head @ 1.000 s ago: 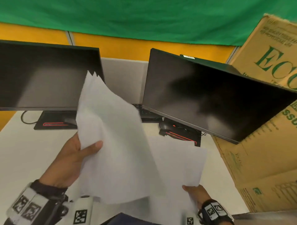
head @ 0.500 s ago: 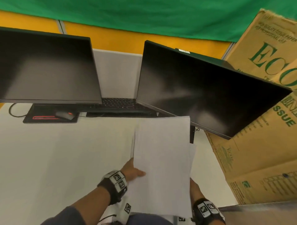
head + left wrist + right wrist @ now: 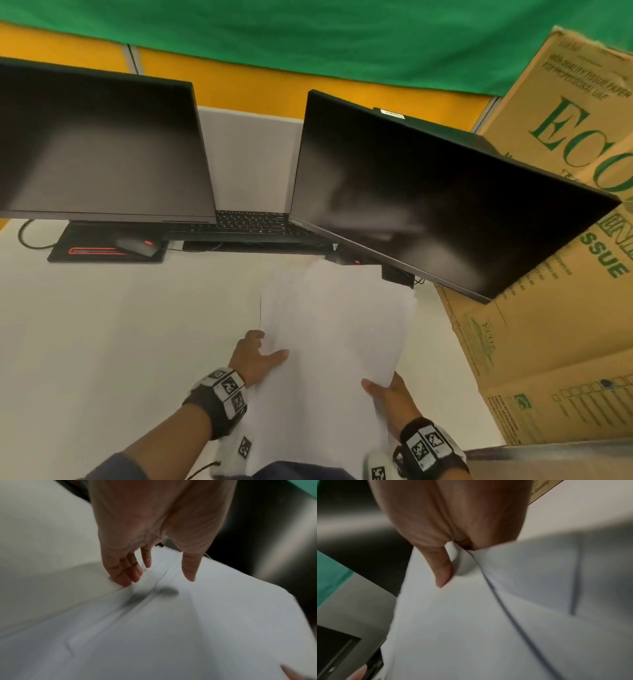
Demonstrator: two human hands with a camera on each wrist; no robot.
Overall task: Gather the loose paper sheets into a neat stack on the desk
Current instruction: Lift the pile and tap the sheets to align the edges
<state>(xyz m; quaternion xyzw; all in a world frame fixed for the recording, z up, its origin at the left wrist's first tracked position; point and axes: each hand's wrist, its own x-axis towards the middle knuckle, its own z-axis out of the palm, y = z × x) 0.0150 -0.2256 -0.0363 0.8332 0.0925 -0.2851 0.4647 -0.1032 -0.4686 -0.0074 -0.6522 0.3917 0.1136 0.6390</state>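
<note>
A sheaf of white paper sheets (image 3: 335,342) slants above the white desk (image 3: 102,325) in front of the right monitor, its edges uneven. My right hand (image 3: 383,394) pinches its near right edge, thumb on top and fingers hidden beneath; the right wrist view shows the thumb (image 3: 443,574) pressed on the sheets (image 3: 471,628). My left hand (image 3: 263,349) is at the sheaf's left edge. In the left wrist view its straight fingers (image 3: 126,577) touch that edge of the sheets (image 3: 188,628) and the thumb hangs apart over the top sheet.
Two dark monitors (image 3: 102,147) (image 3: 428,205) stand at the back with a keyboard (image 3: 253,222) between them. A mouse (image 3: 137,246) lies on a black pad at the back left. Large cardboard boxes (image 3: 548,342) crowd the right side.
One second ago my left hand held a raised bunch of sheets apart from the right hand's sheets. They are now together in one sheaf, and the left hand has let go and moved to its left edge.
</note>
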